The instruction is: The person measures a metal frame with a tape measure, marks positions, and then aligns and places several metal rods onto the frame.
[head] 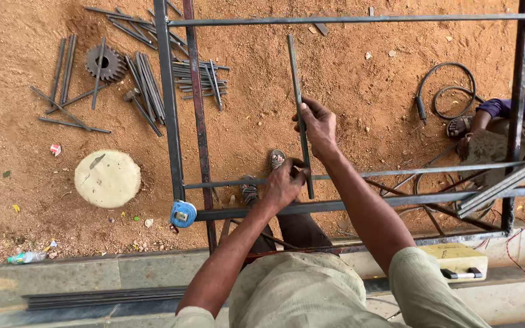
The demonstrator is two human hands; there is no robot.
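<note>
View from above, over bare dirt ground (pixel 347 91). We look down through a metal frame (pixel 170 109) of dark bars: a top rail, a left upright, a rusty bar just beside it, and two lower rails. Inside the frame a wide opening of ground lies free to the right of the steel bar (pixel 298 103), up to the far right upright. We hold this thin bar upright across the opening, its lower end crossing the upper of the two lower rails. Our right hand (pixel 318 126) is closed around the bar near its middle, forearm reaching up from the lower right. Our left hand (pixel 284 182) grips the bar's lower end at the rail, wrist bent inward. A blue tape measure (pixel 183 214) sits at the frame's lower left corner. Loose rods (pixel 144 85) and a gear (pixel 104 62) lie outside the left edge, near a round stone (pixel 107 178).
</note>
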